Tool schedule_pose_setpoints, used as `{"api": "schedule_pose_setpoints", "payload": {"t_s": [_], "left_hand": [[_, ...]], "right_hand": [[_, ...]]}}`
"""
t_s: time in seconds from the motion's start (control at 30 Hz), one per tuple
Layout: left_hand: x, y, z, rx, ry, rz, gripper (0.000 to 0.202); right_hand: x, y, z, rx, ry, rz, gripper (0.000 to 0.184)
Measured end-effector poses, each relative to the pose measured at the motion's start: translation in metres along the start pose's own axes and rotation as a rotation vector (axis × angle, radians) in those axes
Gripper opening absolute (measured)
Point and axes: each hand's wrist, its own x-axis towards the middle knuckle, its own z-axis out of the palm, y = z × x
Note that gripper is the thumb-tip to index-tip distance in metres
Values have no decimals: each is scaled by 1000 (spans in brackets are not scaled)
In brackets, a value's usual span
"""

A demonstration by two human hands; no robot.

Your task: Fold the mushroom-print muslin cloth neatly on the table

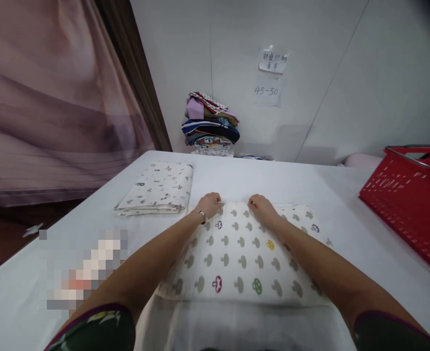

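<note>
Cloth (241, 241) printed with grey mushrooms, a few of them coloured, was pinched along its far edge. The left hand (210, 204) had thumb and fingers closed on that edge, a bracelet (201, 215) just behind it; right of it, a short stretch of edge between, the right hand (263, 209) held on in a like pinch. From the grip the cloth spread flat back toward the person, over the white table (222, 178). Left of the left hand and slightly beyond lay a folded textile (160, 187) with small dark prints. Past the grip, at the table's far side, rose a fabric stack (211, 129). Well right of the right hand stood a red basket (408, 204); far left of the grip hung a pinkish curtain (54, 97).
</note>
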Motion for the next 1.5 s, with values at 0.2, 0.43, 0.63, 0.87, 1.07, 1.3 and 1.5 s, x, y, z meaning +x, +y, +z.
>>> {"api": "schedule_pose_setpoints", "payload": {"t_s": [0.2,0.43,0.63,0.87,1.07,1.3,1.5], "left_hand": [[-2,5,3,33,16,58,6],[-16,10,-6,100,35,226,13],[-13,3,-4,63,39,182,17],[-10,-4,6,39,76,286,19],[-10,-3,4,9,221,438,11],[-30,-2,-6,28,153,512,14],[-25,2,-19,-57,-61,376,23]], "right_hand": [[0,1,5,-53,-32,-18,19],[-2,9,7,-99,-6,-170,24],[-3,8,6,-44,82,-283,23],[-5,12,8,-111,73,-332,21],[-6,9,3,-136,41,-319,20],[-15,4,-11,-95,-55,-351,27],[-11,-1,-20,-115,-200,-318,28]]}}
